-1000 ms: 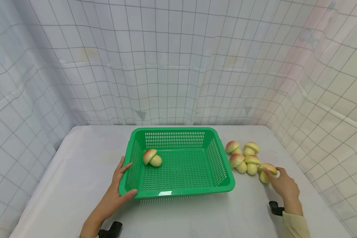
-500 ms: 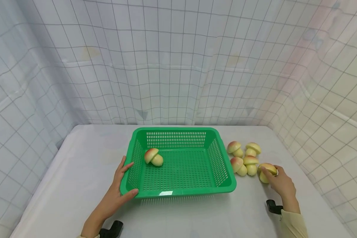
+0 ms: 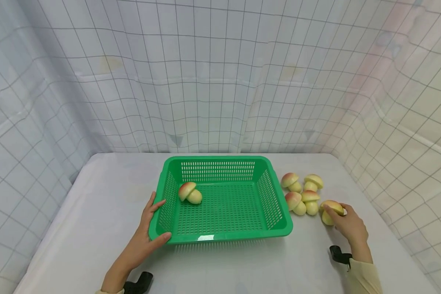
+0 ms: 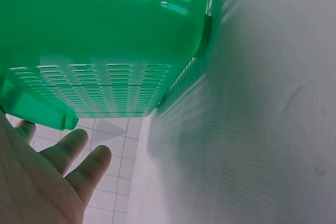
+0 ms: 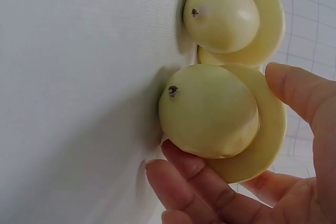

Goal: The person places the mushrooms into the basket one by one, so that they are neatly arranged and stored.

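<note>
My left hand (image 3: 145,230) rests at the left end of a green plastic basket (image 3: 220,235), thumb on the near rim. In the left wrist view, its other fingers (image 4: 90,171) stretch out below the basket rim, spread apart. My right hand (image 3: 350,228) holds the nearest toy mushroom (image 3: 332,207), yellow with a rounded stem, at the right of the table. The right wrist view shows the thumb (image 5: 294,85) at its cap and the fingers curled beneath the stem (image 5: 210,111). The mushroom lies on its side, and appears to touch the table.
One mushroom with a reddish cap (image 3: 187,191) lies inside the basket at the left. Several more mushrooms (image 3: 310,196) cluster on the white table between the basket and my right hand. Gridded white curtains (image 3: 220,102) hang behind and at both sides.
The head view has shifted slightly. My right hand stays on the mushroom, which sits a little farther from its neighbour. My left hand keeps its place on the basket.
</note>
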A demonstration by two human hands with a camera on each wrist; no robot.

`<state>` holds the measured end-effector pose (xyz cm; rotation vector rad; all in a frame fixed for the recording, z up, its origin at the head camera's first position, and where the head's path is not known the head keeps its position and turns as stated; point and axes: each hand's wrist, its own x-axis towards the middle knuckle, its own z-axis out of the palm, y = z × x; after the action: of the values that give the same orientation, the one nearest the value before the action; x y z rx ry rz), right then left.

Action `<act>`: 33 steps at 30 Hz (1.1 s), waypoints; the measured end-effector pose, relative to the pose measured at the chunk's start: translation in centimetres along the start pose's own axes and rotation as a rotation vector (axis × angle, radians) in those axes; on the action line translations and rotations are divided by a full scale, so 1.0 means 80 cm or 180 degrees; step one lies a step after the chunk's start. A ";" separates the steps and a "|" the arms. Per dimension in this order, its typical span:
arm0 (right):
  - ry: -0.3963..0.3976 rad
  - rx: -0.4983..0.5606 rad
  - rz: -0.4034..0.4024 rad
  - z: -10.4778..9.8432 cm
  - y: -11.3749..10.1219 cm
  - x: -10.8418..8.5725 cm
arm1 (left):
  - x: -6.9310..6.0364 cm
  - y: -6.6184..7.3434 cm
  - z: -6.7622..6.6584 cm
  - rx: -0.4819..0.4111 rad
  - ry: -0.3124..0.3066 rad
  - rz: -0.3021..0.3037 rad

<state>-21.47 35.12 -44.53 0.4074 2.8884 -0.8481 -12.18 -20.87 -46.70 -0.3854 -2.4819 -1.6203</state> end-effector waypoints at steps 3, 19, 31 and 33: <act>0.0034 0.0030 0.0021 0.001 0.002 0.000 | 0.000 0.000 0.000 -0.0006 0.0002 0.0023; 0.0549 0.0197 0.0076 -0.001 -0.010 -0.009 | 0.000 0.000 0.001 -0.0006 0.0004 0.0004; 0.0901 0.0302 -0.0136 -0.013 -0.045 -0.023 | 0.001 0.001 0.002 0.0019 0.0015 0.0010; 0.0947 0.0326 -0.0190 -0.014 -0.052 -0.026 | 0.001 0.001 0.002 0.0036 0.0018 0.0016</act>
<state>-20.64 31.89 -41.09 0.4988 3.1500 -1.0289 -12.18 -20.70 -46.65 -0.3850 -2.4828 -1.6026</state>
